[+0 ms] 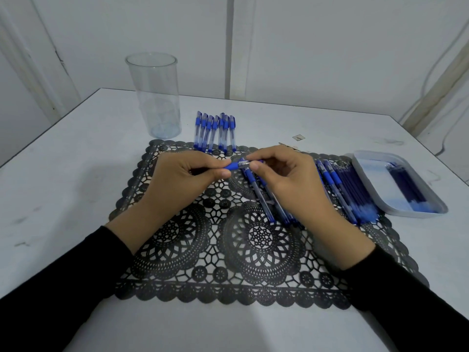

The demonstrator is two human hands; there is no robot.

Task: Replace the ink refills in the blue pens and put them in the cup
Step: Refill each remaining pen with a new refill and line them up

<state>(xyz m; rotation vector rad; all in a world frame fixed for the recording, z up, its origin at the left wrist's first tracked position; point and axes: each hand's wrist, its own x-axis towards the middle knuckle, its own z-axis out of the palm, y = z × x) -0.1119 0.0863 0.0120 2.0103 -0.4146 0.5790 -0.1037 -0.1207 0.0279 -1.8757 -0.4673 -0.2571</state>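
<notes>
Both my hands hold one blue pen (239,165) level above the black lace mat (228,250). My left hand (182,179) pinches its blue grip end, and my right hand (286,181) pinches the clear barrel. A clear plastic cup (154,95) stands at the back left with nothing in it. Several blue pens (215,132) lie in a row behind the mat. More blue pens (256,191) lie on the mat under my right hand, and further pens and refills (340,189) lie to its right.
A white tray (365,171) with dark blue refills (406,184) sits at the right edge of the mat. The white table (76,161) ends at a wall behind. A cable hangs at the far right.
</notes>
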